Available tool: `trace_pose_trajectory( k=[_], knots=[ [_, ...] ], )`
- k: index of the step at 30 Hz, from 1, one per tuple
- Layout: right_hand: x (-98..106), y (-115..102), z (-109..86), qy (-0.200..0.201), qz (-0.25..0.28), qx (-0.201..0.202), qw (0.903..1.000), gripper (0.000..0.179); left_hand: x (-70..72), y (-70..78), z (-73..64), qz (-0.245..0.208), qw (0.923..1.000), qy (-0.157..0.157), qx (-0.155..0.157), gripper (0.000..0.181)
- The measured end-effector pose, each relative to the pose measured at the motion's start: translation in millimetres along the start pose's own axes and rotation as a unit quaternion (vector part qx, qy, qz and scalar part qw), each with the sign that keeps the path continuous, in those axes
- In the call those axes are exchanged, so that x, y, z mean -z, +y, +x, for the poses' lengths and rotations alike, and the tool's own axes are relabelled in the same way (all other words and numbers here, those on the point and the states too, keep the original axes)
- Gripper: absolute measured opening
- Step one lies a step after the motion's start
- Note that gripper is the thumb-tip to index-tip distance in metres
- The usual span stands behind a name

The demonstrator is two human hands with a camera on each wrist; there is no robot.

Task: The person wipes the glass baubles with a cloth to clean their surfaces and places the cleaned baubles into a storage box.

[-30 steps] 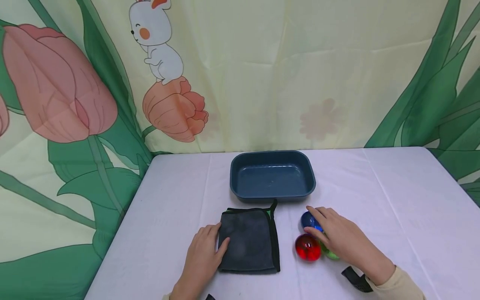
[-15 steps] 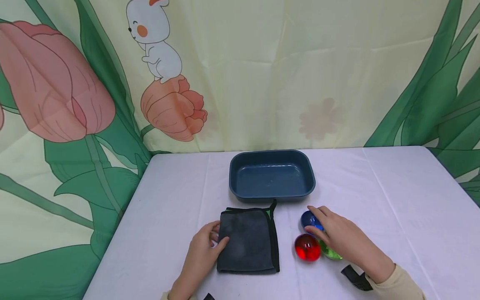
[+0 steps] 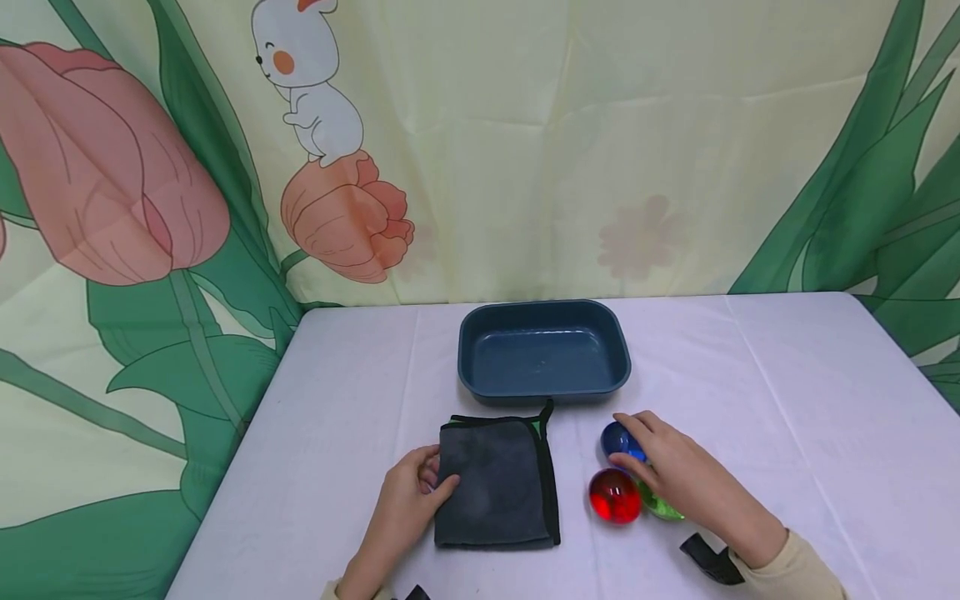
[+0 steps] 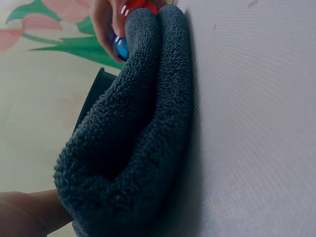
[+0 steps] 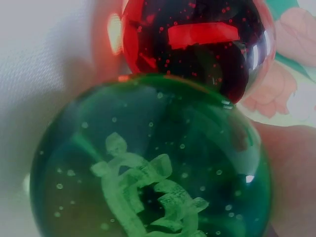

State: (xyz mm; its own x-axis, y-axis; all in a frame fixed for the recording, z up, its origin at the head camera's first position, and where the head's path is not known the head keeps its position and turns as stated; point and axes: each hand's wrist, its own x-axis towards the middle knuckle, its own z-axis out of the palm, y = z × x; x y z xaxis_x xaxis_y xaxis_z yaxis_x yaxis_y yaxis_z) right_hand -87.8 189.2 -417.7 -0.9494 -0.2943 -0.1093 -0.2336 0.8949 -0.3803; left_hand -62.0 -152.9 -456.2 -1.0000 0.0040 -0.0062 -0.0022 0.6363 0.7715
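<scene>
A folded dark grey towel [image 3: 495, 483] with black trim, a corner loop and a green underside lies on the table. My left hand [image 3: 401, 500] pinches its left edge, thumb on top and fingers curled at the side. In the left wrist view the plush towel [image 4: 173, 79] shows its thick folded layers. My right hand [image 3: 686, 475] holds a clear blue ball [image 3: 618, 440] between thumb and fingers. Close by sit a red ball [image 3: 615, 497] and a green ball [image 3: 660, 502], partly under that hand. In the right wrist view the green ball [image 5: 148, 163] overlaps the red one.
A dark blue rectangular tub [image 3: 543, 393] stands behind the towel. The table [image 3: 810, 400] has a white cloth, and a printed curtain [image 3: 510, 167] with tulips and a rabbit hangs behind it. A black strap [image 3: 711, 560] lies by the right wrist.
My left fingers have curled in at the towel's left edge, where they lay flatter before. The right hand stays at the blue ball, and the balls keep their places.
</scene>
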Motion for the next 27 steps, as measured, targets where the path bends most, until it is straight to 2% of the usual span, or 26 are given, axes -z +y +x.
trace_pose_trajectory(
  k=[10,15,27],
  knots=[
    [0,1,-2.3,0.023,-0.011,0.007,0.9996,0.061,2.1,3.7,0.0,0.002,1.0000,-0.002,0.005,0.035],
    [3,-1,-3.7,0.049,-0.017,0.015,0.9986,0.062,2.9,3.9,2.3,0.006,0.9997,-0.014,0.021,0.031],
    [11,-6,-9.7,0.105,-0.007,0.047,0.9933,0.063,9.6,6.4,2.3,-0.093,0.9937,-0.052,0.032,0.032]
  ],
)
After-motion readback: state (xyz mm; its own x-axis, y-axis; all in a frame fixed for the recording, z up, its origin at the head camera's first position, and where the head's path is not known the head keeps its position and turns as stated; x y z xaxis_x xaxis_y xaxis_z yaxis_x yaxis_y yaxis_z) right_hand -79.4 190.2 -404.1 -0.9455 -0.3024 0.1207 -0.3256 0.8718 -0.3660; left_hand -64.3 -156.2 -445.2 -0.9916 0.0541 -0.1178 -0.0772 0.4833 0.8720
